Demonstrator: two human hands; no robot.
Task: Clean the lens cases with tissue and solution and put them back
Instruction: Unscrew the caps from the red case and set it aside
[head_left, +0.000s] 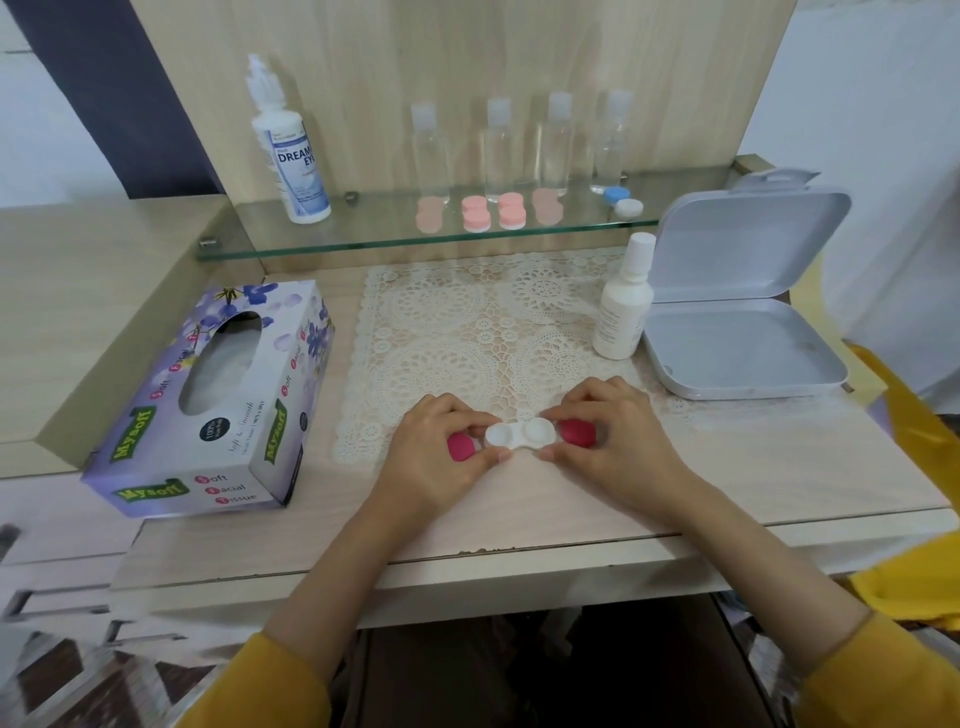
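A white double-well lens case (521, 435) with its caps off lies at the near edge of the lace mat (483, 332). My left hand (441, 457) pinches its left end and has a red cap (460, 447) tucked under the fingers. My right hand (608, 441) pinches the case's right end, with a second red cap (577, 433) under its fingers. The purple tissue box (218, 400) stands at the left. A small white solution bottle (623, 301) stands at the mat's right edge.
A glass shelf (363, 244) behind carries a large solution bottle (288, 150), several clear bottles (498, 150), pink lens cases (493, 213) and a blue-and-white case (623, 200). An open grey box (743, 312) sits at the right. The desk's front edge (467, 561) runs below my wrists.
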